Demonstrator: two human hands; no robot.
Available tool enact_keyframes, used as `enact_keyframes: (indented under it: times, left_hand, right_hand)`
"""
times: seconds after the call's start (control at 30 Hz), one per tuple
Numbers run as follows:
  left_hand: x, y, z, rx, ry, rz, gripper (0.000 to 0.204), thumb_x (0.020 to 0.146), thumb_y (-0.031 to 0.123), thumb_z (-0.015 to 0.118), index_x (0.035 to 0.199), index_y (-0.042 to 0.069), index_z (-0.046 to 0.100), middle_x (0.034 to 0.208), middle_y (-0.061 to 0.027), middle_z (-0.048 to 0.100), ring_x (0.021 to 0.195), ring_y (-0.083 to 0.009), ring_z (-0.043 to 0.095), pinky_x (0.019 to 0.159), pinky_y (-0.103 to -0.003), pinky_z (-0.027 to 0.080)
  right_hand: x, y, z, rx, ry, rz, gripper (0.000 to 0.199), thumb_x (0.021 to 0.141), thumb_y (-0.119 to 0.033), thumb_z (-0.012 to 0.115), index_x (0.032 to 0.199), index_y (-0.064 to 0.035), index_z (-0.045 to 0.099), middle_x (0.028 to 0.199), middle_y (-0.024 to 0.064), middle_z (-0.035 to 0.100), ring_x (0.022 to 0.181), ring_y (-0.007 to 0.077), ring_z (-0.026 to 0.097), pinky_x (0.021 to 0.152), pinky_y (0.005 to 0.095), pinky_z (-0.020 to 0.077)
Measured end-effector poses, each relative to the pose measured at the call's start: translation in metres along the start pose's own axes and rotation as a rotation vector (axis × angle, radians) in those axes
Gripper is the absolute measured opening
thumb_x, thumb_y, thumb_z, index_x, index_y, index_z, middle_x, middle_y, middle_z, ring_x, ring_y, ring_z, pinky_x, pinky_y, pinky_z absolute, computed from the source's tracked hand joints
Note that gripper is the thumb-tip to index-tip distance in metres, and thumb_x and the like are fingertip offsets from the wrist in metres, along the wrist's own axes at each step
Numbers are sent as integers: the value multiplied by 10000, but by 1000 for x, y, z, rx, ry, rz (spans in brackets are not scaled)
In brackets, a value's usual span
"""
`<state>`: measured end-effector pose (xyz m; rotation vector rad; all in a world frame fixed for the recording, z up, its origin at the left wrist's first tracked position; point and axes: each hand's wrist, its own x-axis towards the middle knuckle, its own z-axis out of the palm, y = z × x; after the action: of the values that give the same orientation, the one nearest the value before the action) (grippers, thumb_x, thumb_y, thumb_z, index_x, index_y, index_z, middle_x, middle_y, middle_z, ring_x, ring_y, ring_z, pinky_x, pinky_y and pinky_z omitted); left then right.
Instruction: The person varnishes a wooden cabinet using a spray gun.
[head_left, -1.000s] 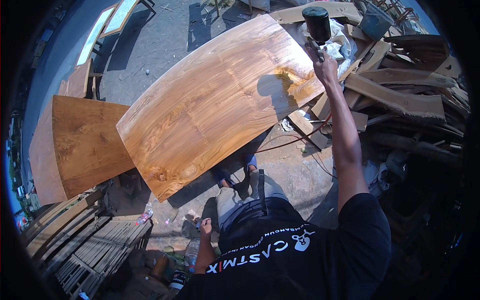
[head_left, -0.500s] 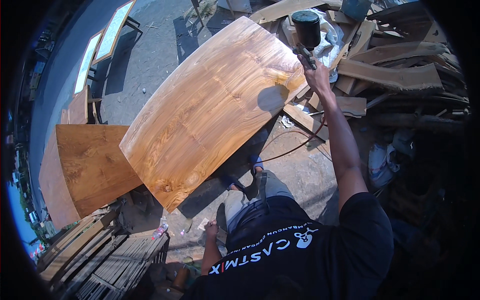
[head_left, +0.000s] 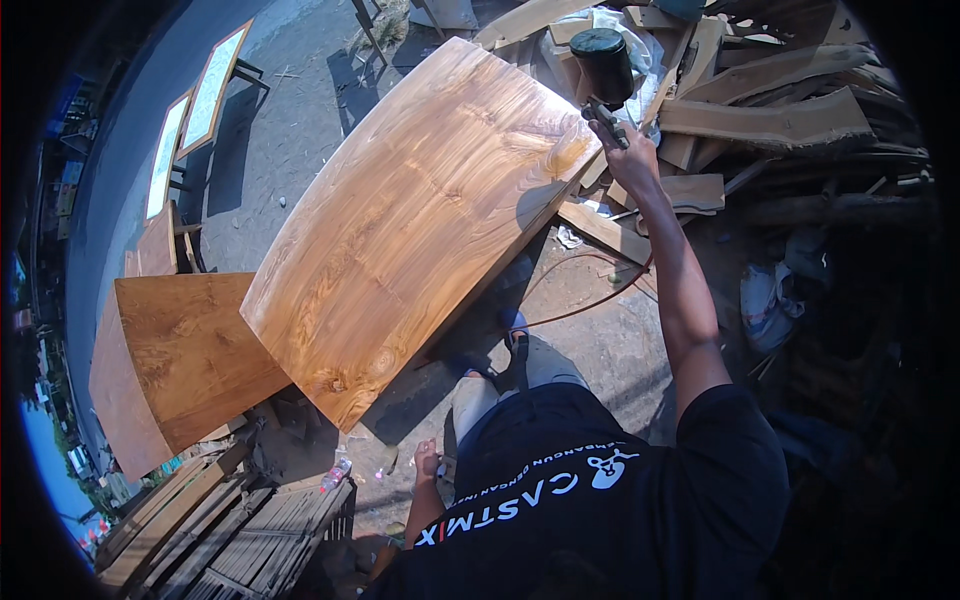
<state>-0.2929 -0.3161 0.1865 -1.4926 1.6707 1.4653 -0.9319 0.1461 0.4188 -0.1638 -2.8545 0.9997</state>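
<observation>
My right hand [head_left: 632, 160] is wrapped round a spray gun [head_left: 606, 122] with a dark round cup [head_left: 603, 68] on top. The gun is held out over the far right corner of a large, curved-edged wooden tabletop [head_left: 400, 220] with a glossy brown grain. A reddish hose [head_left: 600, 313] loops beneath my right forearm. Low by my left side hangs my left hand [head_left: 427, 460], fingers curled closed; whatever lies inside them, if anything, is hidden. The cup's shadow falls across the tabletop's right edge.
A second brown wooden panel [head_left: 195, 350] stands at the left, partly behind the tabletop. Offcut planks [head_left: 770, 120] are heaped at the right. Nearer left are a slatted bamboo surface [head_left: 260, 540] and a plastic bottle [head_left: 336, 474]. Two framed white panels [head_left: 215, 85] stand farther off.
The spray gun has come slightly nearer relative to the tabletop's corner, and its cup tilts more. Its shadow has slid partly off the tabletop's edge. The whole view has shifted a little.
</observation>
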Motion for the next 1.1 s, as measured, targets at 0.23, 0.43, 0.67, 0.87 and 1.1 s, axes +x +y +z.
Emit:
enact_keyframes:
  times: [0.23, 0.43, 0.67, 0.87, 1.1]
  left_hand:
    - [3, 26, 8, 112, 66, -124, 318, 1027, 337, 575, 1231, 103, 644, 1021, -72, 674, 747, -198, 688, 533, -315, 492]
    - [-3, 38, 15, 148, 74, -85, 326, 1035, 346, 566, 1242, 105, 638, 1003, -52, 656, 771, -207, 696, 513, -329, 490]
    - [-4, 56, 19, 240, 37, -43, 284, 1028, 304, 564, 1229, 141, 682, 1038, -36, 656, 796, -178, 666, 638, -312, 532]
    - [20, 52, 7, 231, 38, 58, 298, 1032, 237, 560, 1232, 44, 665, 1074, -76, 669, 906, -182, 683, 755, -336, 617]
    - [18, 38, -28, 243, 29, 83, 300, 1021, 233, 574, 1233, 44, 672, 1129, -97, 694, 897, -193, 701, 719, -322, 592]
  right_hand:
    - [-55, -21, -20, 265, -152, -9, 448, 993, -465, 659, 1076, -33, 739, 581, 64, 566, 542, 124, 540, 532, 358, 454]
    - [-50, 14, -32, 68, 46, 45, 388, 975, -435, 674, 1103, -74, 738, 721, 215, 684, 609, 317, 662, 612, 443, 487]
    - [-66, 35, -60, -60, 134, 137, 466, 948, -487, 679, 1153, -70, 713, 844, 254, 719, 841, 438, 712, 706, 508, 526]
    - [-110, 22, -60, 156, 48, 168, 493, 951, -499, 688, 1086, -27, 722, 792, 193, 708, 726, 308, 680, 691, 425, 517]
    - [-171, 15, -47, 177, -5, 207, 488, 955, -490, 694, 928, -3, 705, 700, 137, 659, 633, 199, 585, 639, 379, 484]
